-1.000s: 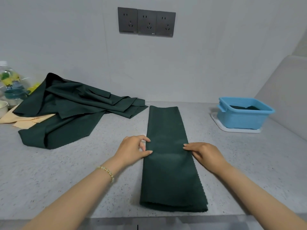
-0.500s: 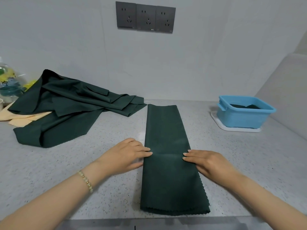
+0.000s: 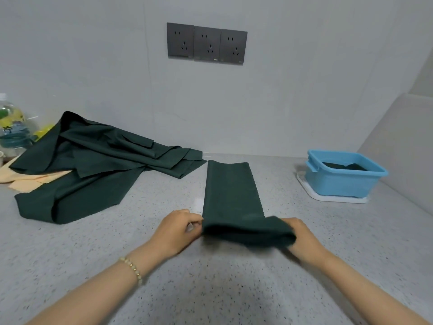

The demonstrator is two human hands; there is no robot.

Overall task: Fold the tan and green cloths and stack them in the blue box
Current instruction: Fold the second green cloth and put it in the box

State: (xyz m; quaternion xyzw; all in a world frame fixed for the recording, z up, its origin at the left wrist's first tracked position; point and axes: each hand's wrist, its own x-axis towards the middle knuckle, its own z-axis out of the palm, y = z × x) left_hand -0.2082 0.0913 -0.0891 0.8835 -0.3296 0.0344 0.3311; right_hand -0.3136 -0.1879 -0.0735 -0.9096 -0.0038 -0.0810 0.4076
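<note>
Green cloth (image 3: 230, 195), near edge lifted, both hands

wall (image 3: 281, 102): pale grey, plain | three dark sockets (image 3: 207, 43) | counter (image 3: 70, 254): speckled grey (perhaps stone)

Soft even light, wide-angle warp, slight blur

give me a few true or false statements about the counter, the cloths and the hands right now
1. Both hands, left hand and right hand, hold the green strip. True.
2. The blue box is empty. False: a dark green cloth lies inside.
3. The tan cloth lies partly under the green pile. True.
4. The strip lies flat at full length. False: its near end is lifted and doubling over.
5. The box sits left of the strip. False: right.
</note>
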